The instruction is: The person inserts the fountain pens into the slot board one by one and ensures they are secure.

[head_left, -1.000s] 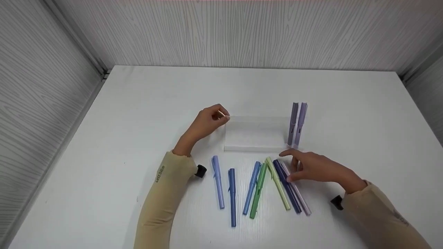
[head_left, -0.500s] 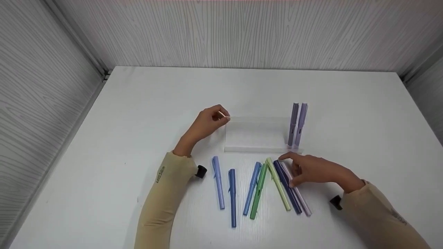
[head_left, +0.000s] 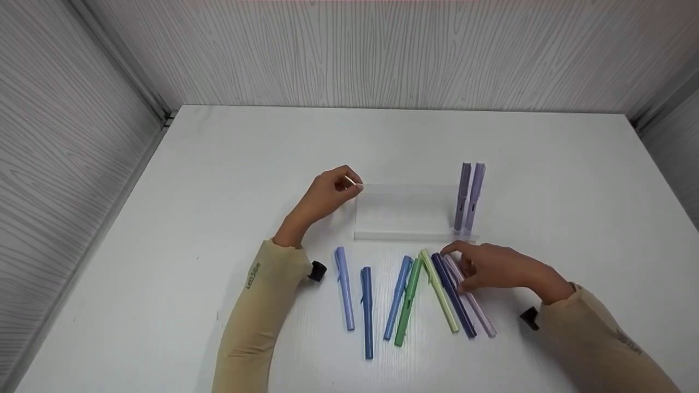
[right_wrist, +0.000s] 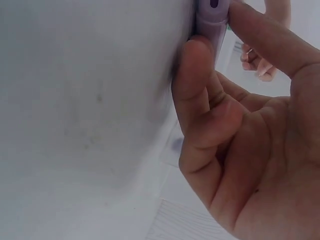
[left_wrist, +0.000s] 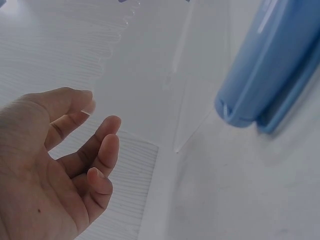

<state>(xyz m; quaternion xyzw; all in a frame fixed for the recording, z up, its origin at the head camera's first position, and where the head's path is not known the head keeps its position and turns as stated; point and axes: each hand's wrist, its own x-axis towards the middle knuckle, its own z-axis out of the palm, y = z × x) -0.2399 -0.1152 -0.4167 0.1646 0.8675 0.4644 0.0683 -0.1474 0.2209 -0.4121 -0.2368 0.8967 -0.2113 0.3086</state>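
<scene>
My left hand (head_left: 327,194) pinches the upper left corner of a clear acrylic pen stand (head_left: 404,213); the left wrist view shows thumb and forefinger at its wavy-topped edge. Two purple pens, one darker (head_left: 462,196) and one lighter (head_left: 475,197), stand at the right end of the stand. In front of it my right hand (head_left: 499,267) grips a pale lilac pen (head_left: 478,312) lying slantwise on the table. The right wrist view shows that pen (right_wrist: 212,32) between thumb and fingers. Close along its left side lies a dark navy pen (head_left: 457,303).
On the white table (head_left: 262,142) lie more pens: a lime one (head_left: 441,295), a green one (head_left: 408,305), a blue one (head_left: 397,300), a darker blue one (head_left: 367,314) and a periwinkle one (head_left: 344,289). Wood-grain panels (head_left: 382,54) border the table.
My right hand has lowered onto the lilac pen and grips it. The pen's near end has swung slightly right, away from the navy pen. My left hand stays on the stand.
</scene>
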